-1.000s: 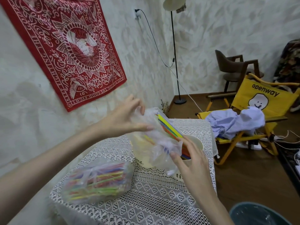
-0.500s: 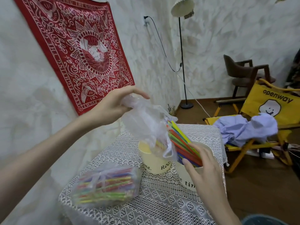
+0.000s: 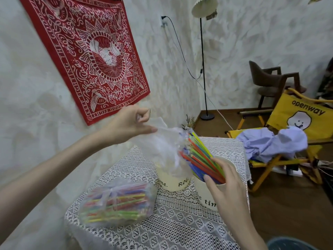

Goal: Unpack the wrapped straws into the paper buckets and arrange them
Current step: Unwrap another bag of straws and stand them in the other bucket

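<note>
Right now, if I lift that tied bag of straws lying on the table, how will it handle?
The tied bag of straws probably feels light and crinkly. Its thin clear plastic looks slippery, and the loose straws inside may shift and sag.

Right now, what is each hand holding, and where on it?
The left hand pinches the clear plastic bag by its top end. The right hand grips the straws near their lower ends, at the bucket.
</note>
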